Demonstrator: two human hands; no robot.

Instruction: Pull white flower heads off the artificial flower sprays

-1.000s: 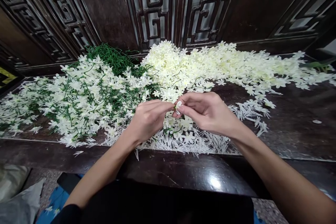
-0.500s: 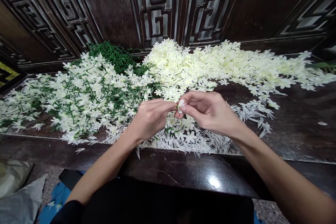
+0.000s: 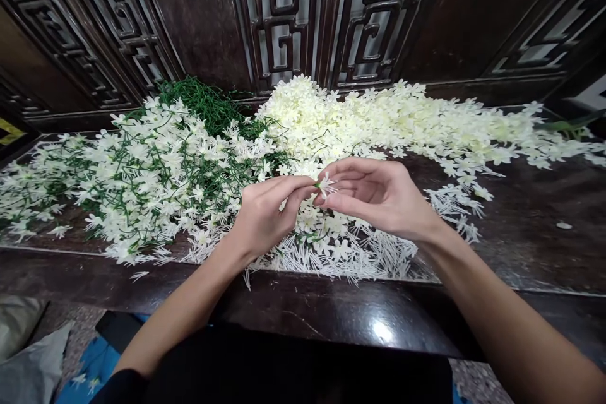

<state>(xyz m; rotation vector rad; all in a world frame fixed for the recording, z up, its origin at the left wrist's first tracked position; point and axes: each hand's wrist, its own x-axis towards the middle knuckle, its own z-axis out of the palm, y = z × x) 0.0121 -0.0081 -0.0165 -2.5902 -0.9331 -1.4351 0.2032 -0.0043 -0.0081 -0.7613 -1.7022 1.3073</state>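
Observation:
My left hand (image 3: 265, 214) and my right hand (image 3: 379, 196) meet above the dark wooden table (image 3: 521, 246), fingertips pinched together on one small white artificial flower (image 3: 326, 185). Both hands are closed in a pinch around it. Under them lies a scatter of thin white flower parts (image 3: 341, 252). A heap of white flowers on green stems (image 3: 156, 170) spreads to the left. A long pile of cream blossoms without stems (image 3: 416, 120) runs to the right.
A carved dark wooden screen (image 3: 293, 12) stands behind the table. Bare green stems (image 3: 203, 98) are bunched at the back left. The table's glossy front edge (image 3: 331, 309) is near my body. Grey bags (image 3: 28, 353) lie on the floor at lower left.
Both hands stayed together on the small flower, with the fingers shifting slightly around it. The view tilted a little.

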